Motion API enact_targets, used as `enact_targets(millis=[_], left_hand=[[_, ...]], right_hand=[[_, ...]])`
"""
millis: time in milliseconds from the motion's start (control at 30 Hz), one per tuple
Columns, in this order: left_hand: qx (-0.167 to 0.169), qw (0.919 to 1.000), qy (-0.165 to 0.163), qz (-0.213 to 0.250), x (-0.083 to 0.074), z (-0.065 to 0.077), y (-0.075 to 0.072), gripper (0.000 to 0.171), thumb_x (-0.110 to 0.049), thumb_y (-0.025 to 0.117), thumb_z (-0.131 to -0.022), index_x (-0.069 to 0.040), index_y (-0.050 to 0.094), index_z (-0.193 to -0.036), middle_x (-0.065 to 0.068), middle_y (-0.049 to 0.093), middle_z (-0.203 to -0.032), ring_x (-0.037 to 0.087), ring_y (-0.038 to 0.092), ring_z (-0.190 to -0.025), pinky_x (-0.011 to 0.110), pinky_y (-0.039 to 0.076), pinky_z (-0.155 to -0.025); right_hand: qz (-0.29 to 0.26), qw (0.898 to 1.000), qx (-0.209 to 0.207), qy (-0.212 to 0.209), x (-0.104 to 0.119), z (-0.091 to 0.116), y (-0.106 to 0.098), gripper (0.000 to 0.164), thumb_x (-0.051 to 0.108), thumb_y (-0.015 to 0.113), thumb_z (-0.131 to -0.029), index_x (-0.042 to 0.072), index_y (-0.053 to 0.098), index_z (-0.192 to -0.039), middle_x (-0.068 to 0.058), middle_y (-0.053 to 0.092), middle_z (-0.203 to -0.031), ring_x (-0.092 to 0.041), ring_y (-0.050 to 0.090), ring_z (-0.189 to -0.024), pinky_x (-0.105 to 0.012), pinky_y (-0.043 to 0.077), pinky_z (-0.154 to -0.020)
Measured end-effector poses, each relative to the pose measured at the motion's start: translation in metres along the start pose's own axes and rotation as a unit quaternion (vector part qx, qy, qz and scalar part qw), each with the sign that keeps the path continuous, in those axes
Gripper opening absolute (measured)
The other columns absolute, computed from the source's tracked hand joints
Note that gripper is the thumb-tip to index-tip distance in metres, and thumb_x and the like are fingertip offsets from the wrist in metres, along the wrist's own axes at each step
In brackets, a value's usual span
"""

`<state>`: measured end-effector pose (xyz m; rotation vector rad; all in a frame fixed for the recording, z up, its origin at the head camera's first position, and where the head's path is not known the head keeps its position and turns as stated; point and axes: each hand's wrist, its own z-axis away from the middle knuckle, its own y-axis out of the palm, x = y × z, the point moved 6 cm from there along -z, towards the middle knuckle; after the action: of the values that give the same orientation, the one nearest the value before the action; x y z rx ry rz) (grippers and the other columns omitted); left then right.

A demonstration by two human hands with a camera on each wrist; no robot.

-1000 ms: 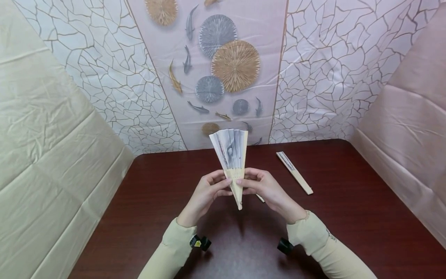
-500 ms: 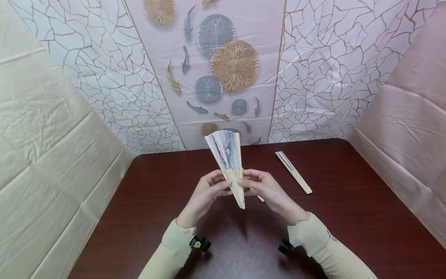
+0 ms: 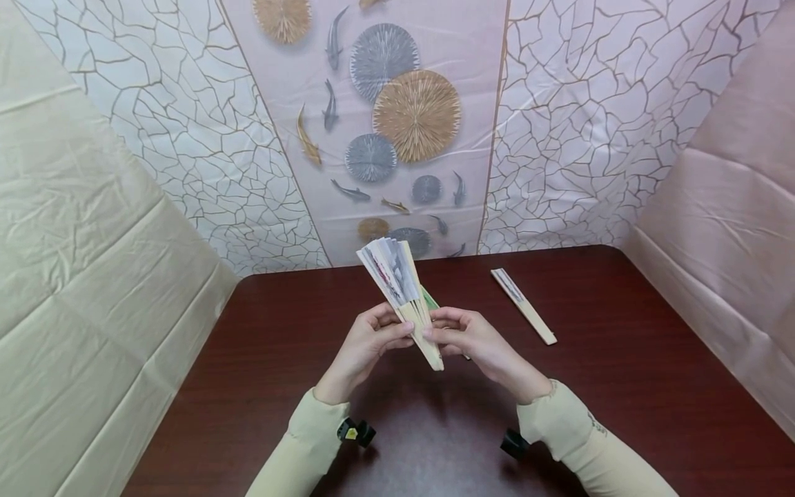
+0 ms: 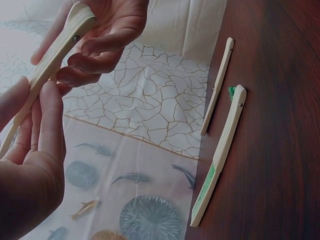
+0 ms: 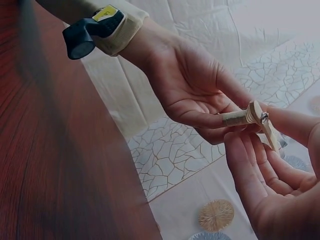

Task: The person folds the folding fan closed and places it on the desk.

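A partly spread folding fan point(image 3: 394, 273) with pale wooden ribs and a grey-and-white painted leaf is held above the table, its top tilted to the left. My left hand point(image 3: 363, 348) pinches its ribs from the left, thumb in front. On the other side my right hand point(image 3: 478, 343) pinches the ribs near the pivot end. The left wrist view shows the fan's rib stack point(image 4: 55, 55) edge-on with its rivet. Behind the hands lies a folded fan with a green leaf point(image 4: 217, 165), mostly hidden in the head view.
Another folded fan point(image 3: 524, 307), with a white printed leaf, lies on the dark red-brown table point(image 3: 298, 310) at the right. Patterned cloth point(image 3: 559, 138) hangs behind the table, and plain pale cloth point(image 3: 112, 276) slopes along the left side.
The fan's top has swung left and its pivot end has shifted right. Its leaf has narrowed, and the green fan behind shows more. The right hand has moved slightly down.
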<state>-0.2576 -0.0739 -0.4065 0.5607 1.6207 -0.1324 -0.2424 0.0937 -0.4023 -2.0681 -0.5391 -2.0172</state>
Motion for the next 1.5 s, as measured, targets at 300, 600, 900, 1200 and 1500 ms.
enact_targets(millis=[300,600,900,1200,1500], left_hand=[[-0.006,1.0,-0.004,-0.007,-0.0001,0.0011,-0.0024,0.037,0.004,0.066,-0.093,0.009,0.058,-0.128,0.007,0.072,-0.105,0.018,0.07,-0.09,0.032,0.06,-0.081],[-0.008,0.9998,-0.004,-0.02,0.0008,0.0021,-0.0033,0.037,0.002,0.068,-0.093,0.009,0.058,-0.128,0.007,0.072,-0.106,0.018,0.07,-0.091,0.032,0.06,-0.082],[-0.011,0.9998,-0.003,-0.018,0.0061,0.0005,-0.0057,0.033,0.003,0.069,-0.092,0.007,0.061,-0.123,0.006,0.073,-0.103,0.017,0.07,-0.091,0.034,0.06,-0.083],[-0.015,0.9996,-0.009,-0.02,0.0078,-0.0012,-0.0057,0.034,0.002,0.069,-0.092,0.007,0.061,-0.124,0.006,0.072,-0.103,0.017,0.07,-0.091,0.034,0.06,-0.084],[-0.018,0.9995,-0.013,-0.024,0.0091,-0.0014,-0.0067,0.037,0.002,0.07,-0.091,0.007,0.06,-0.126,0.006,0.072,-0.104,0.017,0.07,-0.092,0.034,0.06,-0.084]], right_hand=[[0.019,1.0,0.001,0.0,-0.0004,-0.0003,0.0029,0.04,0.004,0.07,-0.092,-0.013,0.058,-0.127,-0.013,0.071,-0.109,-0.015,0.07,-0.09,-0.032,0.061,-0.077],[0.042,0.999,0.001,0.002,-0.0036,-0.0006,0.004,0.041,0.007,0.071,-0.093,-0.012,0.06,-0.127,-0.016,0.072,-0.106,-0.017,0.071,-0.087,-0.034,0.061,-0.076],[0.051,0.999,-0.007,0.009,-0.0067,0.0003,0.0039,0.041,0.007,0.072,-0.092,-0.012,0.06,-0.126,-0.017,0.072,-0.106,-0.016,0.071,-0.088,-0.034,0.061,-0.076],[0.065,0.998,-0.015,0.005,-0.0051,-0.0003,0.0036,0.038,0.009,0.072,-0.092,-0.01,0.063,-0.124,-0.016,0.072,-0.109,-0.016,0.07,-0.088,-0.032,0.061,-0.075],[0.072,0.997,-0.017,0.002,-0.0087,-0.0024,0.0023,0.036,0.008,0.073,-0.092,-0.009,0.065,-0.122,-0.016,0.072,-0.108,-0.018,0.07,-0.089,-0.032,0.061,-0.076]])
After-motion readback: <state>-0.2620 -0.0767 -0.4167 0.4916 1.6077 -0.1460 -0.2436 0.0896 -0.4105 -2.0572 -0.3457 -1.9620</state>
